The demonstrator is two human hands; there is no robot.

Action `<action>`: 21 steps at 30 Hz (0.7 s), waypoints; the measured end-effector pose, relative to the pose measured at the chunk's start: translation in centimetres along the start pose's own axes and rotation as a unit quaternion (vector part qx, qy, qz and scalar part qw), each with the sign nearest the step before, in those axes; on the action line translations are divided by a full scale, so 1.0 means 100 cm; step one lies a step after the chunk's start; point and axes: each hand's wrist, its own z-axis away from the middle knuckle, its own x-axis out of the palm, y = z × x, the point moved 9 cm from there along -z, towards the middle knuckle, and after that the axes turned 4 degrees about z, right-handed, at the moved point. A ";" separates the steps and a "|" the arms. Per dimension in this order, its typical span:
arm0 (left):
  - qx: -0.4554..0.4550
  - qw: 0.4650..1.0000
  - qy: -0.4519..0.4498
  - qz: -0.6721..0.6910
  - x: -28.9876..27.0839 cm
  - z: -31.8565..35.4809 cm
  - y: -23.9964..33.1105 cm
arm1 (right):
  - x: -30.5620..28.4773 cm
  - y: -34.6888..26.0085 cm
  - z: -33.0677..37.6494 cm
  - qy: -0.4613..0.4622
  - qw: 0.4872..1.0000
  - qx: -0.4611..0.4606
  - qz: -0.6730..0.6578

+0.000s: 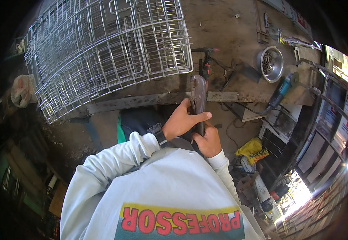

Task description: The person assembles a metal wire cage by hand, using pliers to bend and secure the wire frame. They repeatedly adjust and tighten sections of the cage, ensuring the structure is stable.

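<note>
At the near edge of the workbench (162,97), my left hand (180,121) is closed around the upper body of a grey-brown metal hand tool (199,89) with a thick, curved head; its exact kind is unclear. My left thumb lies across it. Lower down, my right hand (209,141) wraps the tool's narrower end, close to my shirt. The head points away from me, over the bench edge. Just beyond it lies a red and black handled tool (206,68). Left of it stands a silver wire cage (114,52).
A metal bowl (279,64) of small metal pieces sits on the bench at right. Nearby is a blue angle grinder (281,91) with its cord hanging over the edge. A yellow bag (252,150) lies below right, a white sack (23,91) far left.
</note>
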 end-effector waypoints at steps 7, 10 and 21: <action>-0.030 0.992 0.037 0.118 0.014 0.022 0.007 | -0.011 -0.034 0.018 0.032 0.995 -0.003 0.094; -0.030 0.985 0.032 0.167 0.015 0.021 0.001 | -0.018 -0.033 0.019 0.070 0.979 -0.029 0.190; 0.006 0.982 -0.007 0.190 0.017 0.020 -0.003 | -0.025 -0.047 0.027 0.026 0.969 0.059 0.238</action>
